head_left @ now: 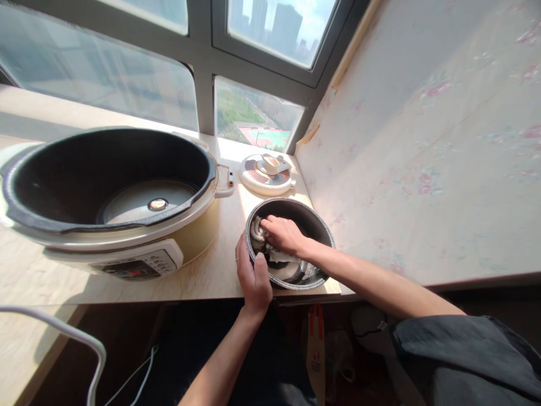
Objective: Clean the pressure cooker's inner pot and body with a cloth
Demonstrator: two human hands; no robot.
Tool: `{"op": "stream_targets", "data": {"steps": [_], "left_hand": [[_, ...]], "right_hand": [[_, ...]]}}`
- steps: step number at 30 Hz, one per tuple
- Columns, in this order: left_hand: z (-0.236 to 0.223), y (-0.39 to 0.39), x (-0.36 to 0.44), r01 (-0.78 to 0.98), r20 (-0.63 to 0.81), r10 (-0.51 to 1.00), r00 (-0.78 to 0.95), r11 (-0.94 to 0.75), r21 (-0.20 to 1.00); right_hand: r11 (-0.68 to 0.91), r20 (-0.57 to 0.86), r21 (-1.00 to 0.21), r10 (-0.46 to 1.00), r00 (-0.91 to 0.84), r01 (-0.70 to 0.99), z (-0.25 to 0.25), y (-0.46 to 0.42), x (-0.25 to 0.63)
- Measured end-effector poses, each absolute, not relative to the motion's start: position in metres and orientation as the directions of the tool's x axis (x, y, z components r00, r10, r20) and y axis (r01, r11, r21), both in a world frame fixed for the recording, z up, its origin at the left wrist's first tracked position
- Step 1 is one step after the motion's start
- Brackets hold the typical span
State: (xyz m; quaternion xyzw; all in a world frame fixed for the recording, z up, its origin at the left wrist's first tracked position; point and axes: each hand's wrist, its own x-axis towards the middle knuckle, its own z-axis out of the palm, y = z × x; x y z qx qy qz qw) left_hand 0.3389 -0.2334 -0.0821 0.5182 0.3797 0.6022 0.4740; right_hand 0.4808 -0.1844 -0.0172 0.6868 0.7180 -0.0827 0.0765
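While inside pot [316, 224], right hand [284, 233], fingers tight on cloth [256, 233]; left hand [253, 277] round pot

A home — floral wallpaper [426, 163], cooker [127, 242] by window [253, 115].

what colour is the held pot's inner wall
Dark grey to black; the inner wall shows in the head view.

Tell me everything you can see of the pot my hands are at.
The pot is round and dark inside, seemingly coated metal, with a greyish rim and pale markings low on the right. It sits on the ledge near the front edge, opening upward. The left hand grips its left side, thumb at the rim; the right hand holds a whitish cloth inside, by the left wall.
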Motion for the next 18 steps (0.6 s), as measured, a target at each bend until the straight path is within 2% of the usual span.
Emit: {"op": "stream_targets", "data": {"steps": [3,6,9,12,14,18], "left_hand": [[-0.083,-0.232,0.337,-0.152,0.284,0.959,-0.017,-0.283,0.947],[-0.084,-0.231,0.337,-0.137,0.288,0.958,-0.003,-0.286,0.948],[-0.085,-0.231,0.338,-0.126,0.289,0.957,-0.004,-0.288,0.949],[-0.085,-0.231,0.338,-0.122,0.267,0.964,-0.002,-0.265,0.957],[-0.085,-0.231,0.336,-0.118,0.245,0.969,0.03,-0.24,0.964],[-0.082,-0.231,0.328,-0.096,0.175,0.972,0.159,-0.161,0.982]], "right_hand": [[-0.054,-0.272,0.1,0.959,0.08,0.993,-0.009,-0.182,0.489],[-0.204,-0.369,0.1,0.901,0.227,0.974,-0.002,-0.182,0.503],[-0.231,-0.464,0.061,0.855,0.233,0.971,0.004,-0.187,0.516],[-0.225,-0.485,-0.158,0.866,0.123,0.962,0.014,-0.196,0.523],[-0.229,-0.36,-0.356,0.928,0.093,0.906,0.025,-0.203,0.522],[-0.183,-0.057,-0.69,0.978,0.199,0.7,0.054,-0.217,0.511]]}}
